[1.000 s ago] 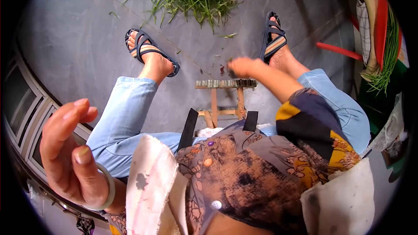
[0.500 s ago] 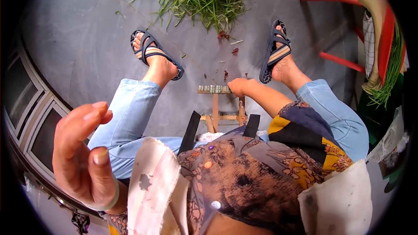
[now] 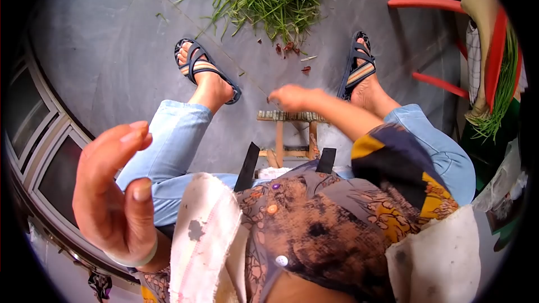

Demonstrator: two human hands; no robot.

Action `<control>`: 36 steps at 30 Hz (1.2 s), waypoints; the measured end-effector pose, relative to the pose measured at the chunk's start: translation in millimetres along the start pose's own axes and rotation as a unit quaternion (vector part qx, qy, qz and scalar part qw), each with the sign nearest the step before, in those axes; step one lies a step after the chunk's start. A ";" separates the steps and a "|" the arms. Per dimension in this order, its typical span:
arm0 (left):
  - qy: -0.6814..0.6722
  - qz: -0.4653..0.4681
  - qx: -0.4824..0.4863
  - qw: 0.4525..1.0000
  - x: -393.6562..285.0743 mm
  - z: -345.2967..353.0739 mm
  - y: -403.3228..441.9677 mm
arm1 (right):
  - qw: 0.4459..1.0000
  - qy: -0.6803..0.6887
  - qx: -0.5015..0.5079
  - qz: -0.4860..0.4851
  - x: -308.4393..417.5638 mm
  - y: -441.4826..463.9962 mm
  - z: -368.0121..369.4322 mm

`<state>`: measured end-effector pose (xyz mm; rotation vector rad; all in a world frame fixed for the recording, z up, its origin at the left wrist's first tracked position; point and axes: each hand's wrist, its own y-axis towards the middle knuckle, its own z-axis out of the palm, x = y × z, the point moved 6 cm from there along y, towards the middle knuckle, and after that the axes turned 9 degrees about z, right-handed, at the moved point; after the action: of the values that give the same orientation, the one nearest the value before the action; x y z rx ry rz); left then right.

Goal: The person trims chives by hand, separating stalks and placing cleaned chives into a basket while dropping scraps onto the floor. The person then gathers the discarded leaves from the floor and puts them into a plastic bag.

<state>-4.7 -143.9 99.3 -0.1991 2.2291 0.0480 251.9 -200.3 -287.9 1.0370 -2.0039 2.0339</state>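
Observation:
My left hand (image 3: 115,188) is raised at the lower left, fingers curved and apart from the thumb, with nothing between them; a pale bangle (image 3: 135,255) circles its wrist. My right hand (image 3: 289,99) is over the far edge of a small wooden stool (image 3: 279,140) with a woven edge. Its fingers are slightly blurred, and what they hold, if anything, cannot be made out. Small dark red bits (image 3: 306,69) lie on the floor just beyond, near a pile of green stalks (image 3: 269,0).
Sandalled feet stand on either side, the left sandal (image 3: 203,67) and the right sandal (image 3: 357,67). At the right are a red chair (image 3: 426,3), a bundle of long green stalks (image 3: 505,78) and a clear plastic bag (image 3: 499,179). A framed glass panel (image 3: 56,163) is at the left.
My right hand went down to the stool's edge, then lifted and moved left above it. More dark red bits show on the floor near the pile. My left hand stays raised.

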 end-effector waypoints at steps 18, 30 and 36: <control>0.053 0.062 0.024 0.996 -11.8 -3.9 12.6 | 0.910 0.101 -0.402 -0.021 -50.1 -42.0 -137.4; 0.082 0.072 0.050 0.993 -14.8 2.6 10.5 | 0.990 -0.071 -0.027 0.115 -70.1 -24.4 -29.3; 0.090 0.074 0.062 0.991 -12.9 5.3 7.4 | 0.925 0.037 -0.376 -0.032 -59.2 -9.0 -170.6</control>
<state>6.1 -134.4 105.9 0.0319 2.4138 -0.0300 235.5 -20.3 -294.2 0.8069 -2.3423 1.0546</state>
